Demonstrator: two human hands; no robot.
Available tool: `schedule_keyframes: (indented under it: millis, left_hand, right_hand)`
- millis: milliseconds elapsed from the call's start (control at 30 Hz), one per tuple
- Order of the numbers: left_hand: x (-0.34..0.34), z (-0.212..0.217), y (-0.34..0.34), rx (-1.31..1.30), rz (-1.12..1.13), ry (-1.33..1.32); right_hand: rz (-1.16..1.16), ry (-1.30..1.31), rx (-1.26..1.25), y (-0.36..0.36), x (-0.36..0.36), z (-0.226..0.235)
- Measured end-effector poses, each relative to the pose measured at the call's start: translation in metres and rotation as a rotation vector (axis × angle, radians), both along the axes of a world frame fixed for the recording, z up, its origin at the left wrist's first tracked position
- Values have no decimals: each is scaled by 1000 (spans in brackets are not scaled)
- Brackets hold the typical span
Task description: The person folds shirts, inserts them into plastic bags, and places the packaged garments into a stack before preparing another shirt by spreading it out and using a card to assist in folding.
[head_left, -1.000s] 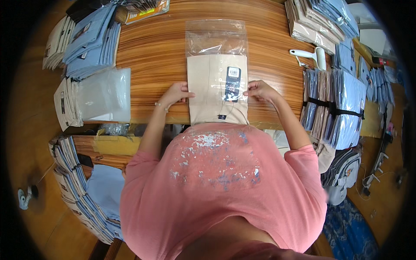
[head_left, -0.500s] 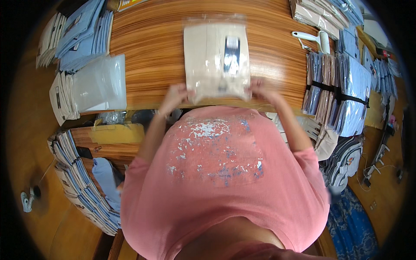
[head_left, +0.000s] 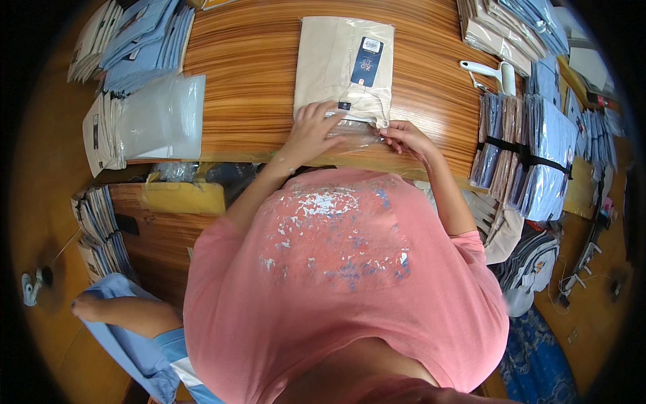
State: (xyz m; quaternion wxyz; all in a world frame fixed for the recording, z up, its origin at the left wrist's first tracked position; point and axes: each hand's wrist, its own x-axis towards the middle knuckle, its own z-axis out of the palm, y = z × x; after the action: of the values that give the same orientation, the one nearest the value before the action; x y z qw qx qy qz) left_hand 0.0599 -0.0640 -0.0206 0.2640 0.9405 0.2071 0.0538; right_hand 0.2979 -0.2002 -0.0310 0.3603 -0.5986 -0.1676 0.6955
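A folded beige garment (head_left: 326,64) lies on the table in front of me, inside a clear plastic bag (head_left: 356,138) whose loose end points toward me. On the garment is a navy hang tag (head_left: 366,62), with a small dark label (head_left: 344,106) below it. My left hand (head_left: 311,131) rests on the garment's near left corner, its fingers spread. At the near right corner my right hand (head_left: 408,138) pinches the edge of the plastic bag between thumb and fingers.
Stacked blue garments (head_left: 145,47) and clear empty bags (head_left: 165,118) lie left. To the right are a white lint roller (head_left: 505,75) and strapped bundles of packed garments (head_left: 545,148). Another person's arm (head_left: 128,313) shows at lower left, beside light blue cloth (head_left: 134,350).
The garment has come to rest slightly farther away and to the right. My left hand has moved from the bag's left corner onto its near end. Another person's arm has appeared at lower left.
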Motion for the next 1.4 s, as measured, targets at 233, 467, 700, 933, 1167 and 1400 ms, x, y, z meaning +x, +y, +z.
schedule_keyframes:
  millis: [233,467,700,933,1167,1400]
  left_hand:
    - [21,9,-14,197,-1,88]
    - [37,22,34,-360,595,-614]
    - [90,-9,23,-1625,1001,-1165]
    - [24,-23,-44,-2188,510,-430]
    - [30,-15,-10,-90,82,-162]
    - [14,-44,-15,312,4,-204]
  right_hand:
    - [-121,57,25,6,-19,-5]
    - [-196,-478,944,57,-65,139]
    - [-591,29,270,66,-53,34]
    - [336,-1110,58,50,29,44]
    - [496,-1536,842,54,-36,6]
    - [593,-1707,1028,66,-34,3]
